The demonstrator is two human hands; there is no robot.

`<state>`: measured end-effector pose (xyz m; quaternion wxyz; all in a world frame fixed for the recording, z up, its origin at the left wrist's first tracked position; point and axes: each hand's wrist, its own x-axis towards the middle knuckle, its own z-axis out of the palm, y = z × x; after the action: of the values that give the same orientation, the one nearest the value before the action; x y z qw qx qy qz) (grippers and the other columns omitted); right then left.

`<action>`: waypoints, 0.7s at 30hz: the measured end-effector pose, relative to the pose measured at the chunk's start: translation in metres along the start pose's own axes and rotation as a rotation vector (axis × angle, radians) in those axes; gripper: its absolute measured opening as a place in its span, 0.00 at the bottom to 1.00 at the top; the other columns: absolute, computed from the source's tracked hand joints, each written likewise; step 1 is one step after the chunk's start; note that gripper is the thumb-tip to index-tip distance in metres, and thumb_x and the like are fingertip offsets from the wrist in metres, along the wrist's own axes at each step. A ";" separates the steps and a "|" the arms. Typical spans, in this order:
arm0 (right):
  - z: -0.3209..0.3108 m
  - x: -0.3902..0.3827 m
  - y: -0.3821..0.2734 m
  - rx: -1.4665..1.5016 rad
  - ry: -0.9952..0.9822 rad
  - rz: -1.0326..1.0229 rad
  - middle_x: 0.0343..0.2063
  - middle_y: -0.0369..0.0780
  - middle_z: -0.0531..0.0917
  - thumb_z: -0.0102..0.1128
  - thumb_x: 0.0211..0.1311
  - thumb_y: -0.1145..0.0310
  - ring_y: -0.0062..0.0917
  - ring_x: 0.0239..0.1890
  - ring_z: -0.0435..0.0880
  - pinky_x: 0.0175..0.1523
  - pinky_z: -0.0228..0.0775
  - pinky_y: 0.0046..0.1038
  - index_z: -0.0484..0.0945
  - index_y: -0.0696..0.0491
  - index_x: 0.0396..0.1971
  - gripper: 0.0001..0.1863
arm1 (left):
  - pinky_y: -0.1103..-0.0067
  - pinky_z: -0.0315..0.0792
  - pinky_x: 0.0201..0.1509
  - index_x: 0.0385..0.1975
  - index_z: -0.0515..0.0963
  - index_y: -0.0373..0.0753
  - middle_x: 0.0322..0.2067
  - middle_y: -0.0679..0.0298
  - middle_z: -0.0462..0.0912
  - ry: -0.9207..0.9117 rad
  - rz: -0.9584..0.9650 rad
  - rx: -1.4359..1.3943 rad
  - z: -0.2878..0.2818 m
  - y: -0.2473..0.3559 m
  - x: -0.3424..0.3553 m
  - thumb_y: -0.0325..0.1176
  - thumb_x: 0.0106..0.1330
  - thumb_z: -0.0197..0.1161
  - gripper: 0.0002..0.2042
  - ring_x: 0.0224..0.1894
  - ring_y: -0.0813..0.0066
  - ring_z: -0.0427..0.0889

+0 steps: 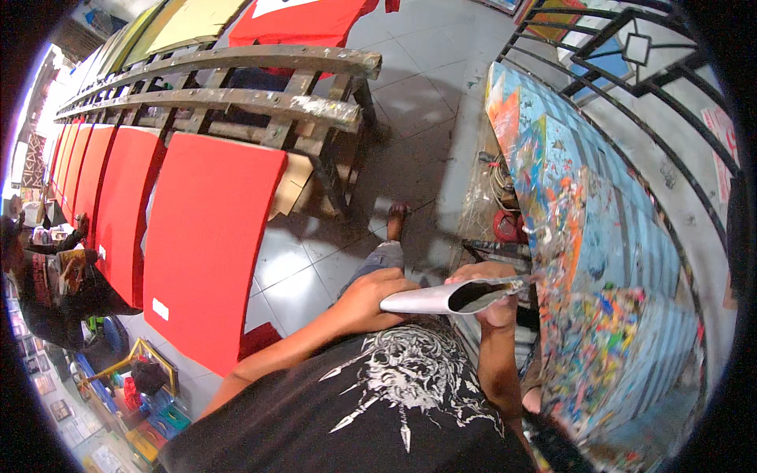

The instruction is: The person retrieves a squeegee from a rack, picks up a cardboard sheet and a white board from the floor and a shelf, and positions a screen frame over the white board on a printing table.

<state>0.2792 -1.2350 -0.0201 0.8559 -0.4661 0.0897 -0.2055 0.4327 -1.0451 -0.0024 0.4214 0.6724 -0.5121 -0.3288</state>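
- Nearest the camera: your black shirt (pixel 355 414).
- Just beyond it, the pale tube (pixel 422 301) lies between your grips, long axis left to right.
- Your left grip (pixel 369 299) clasps its left end.
- Your right grip (pixel 498 314), nearer the paint-splashed tabletop (pixel 623 244), pinches its hollow end.

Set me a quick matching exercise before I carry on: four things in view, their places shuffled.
1. nearest red panel
2. grey trough-shaped piece
3. black shirt
4. paint-splattered surface

A. held in left hand and right hand
B. right of both hands
C. beside the wooden rack
D. worn by the person

Pairs: 1-C; 2-A; 3-D; 4-B
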 end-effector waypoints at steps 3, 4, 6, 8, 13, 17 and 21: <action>-0.042 0.049 -0.023 -0.106 0.064 -0.057 0.34 0.49 0.81 0.67 0.47 0.43 0.41 0.39 0.82 0.43 0.76 0.41 0.76 0.61 0.40 0.34 | 0.67 0.71 0.38 0.41 0.78 0.40 0.30 0.58 0.76 0.043 0.124 -0.098 -0.001 -0.028 0.078 0.32 0.46 0.69 0.19 0.36 0.57 0.77; -0.056 0.068 -0.026 -0.080 0.122 -0.088 0.35 0.49 0.81 0.67 0.47 0.43 0.40 0.39 0.82 0.45 0.76 0.41 0.74 0.61 0.42 0.35 | 0.67 0.71 0.39 0.41 0.78 0.39 0.30 0.58 0.76 0.034 0.134 -0.087 -0.004 -0.037 0.105 0.32 0.45 0.69 0.19 0.36 0.56 0.77; -0.087 0.115 -0.032 -0.195 0.116 -0.057 0.38 0.48 0.80 0.68 0.47 0.45 0.39 0.44 0.80 0.52 0.73 0.40 0.69 0.57 0.51 0.38 | 0.68 0.71 0.40 0.42 0.77 0.36 0.31 0.56 0.77 0.024 0.142 -0.057 -0.023 -0.049 0.163 0.31 0.44 0.69 0.21 0.36 0.55 0.77; -0.128 0.155 -0.029 -0.090 0.179 0.000 0.43 0.51 0.80 0.66 0.53 0.51 0.37 0.46 0.81 0.50 0.75 0.37 0.69 0.54 0.52 0.31 | 0.66 0.71 0.39 0.41 0.77 0.39 0.30 0.57 0.75 0.054 0.135 0.006 -0.041 -0.061 0.214 0.32 0.45 0.67 0.20 0.37 0.55 0.77; -0.198 0.251 -0.016 0.035 0.103 0.223 0.48 0.52 0.78 0.60 0.59 0.56 0.38 0.49 0.78 0.56 0.70 0.37 0.71 0.54 0.51 0.24 | 0.64 0.71 0.40 0.42 0.77 0.43 0.31 0.59 0.74 0.078 0.075 0.139 -0.105 -0.063 0.312 0.31 0.44 0.65 0.20 0.39 0.55 0.76; -0.210 0.346 -0.006 -0.010 -0.044 0.333 0.49 0.48 0.77 0.60 0.56 0.63 0.33 0.51 0.76 0.56 0.69 0.34 0.73 0.57 0.48 0.21 | 0.64 0.71 0.42 0.43 0.77 0.43 0.32 0.59 0.75 0.173 -0.033 0.092 -0.126 -0.076 0.379 0.31 0.45 0.65 0.20 0.40 0.55 0.75; -0.293 0.431 0.020 -0.182 -0.191 0.390 0.43 0.44 0.78 0.62 0.52 0.73 0.28 0.47 0.76 0.55 0.68 0.32 0.74 0.58 0.43 0.16 | 0.64 0.71 0.42 0.44 0.77 0.42 0.32 0.58 0.75 0.245 -0.088 0.093 -0.161 -0.098 0.453 0.33 0.48 0.66 0.20 0.40 0.55 0.75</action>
<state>0.5710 -1.6365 -0.1812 0.8385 -0.5324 0.1147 0.0176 0.7313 -1.4339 -0.0271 0.4346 0.7480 -0.4415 -0.2382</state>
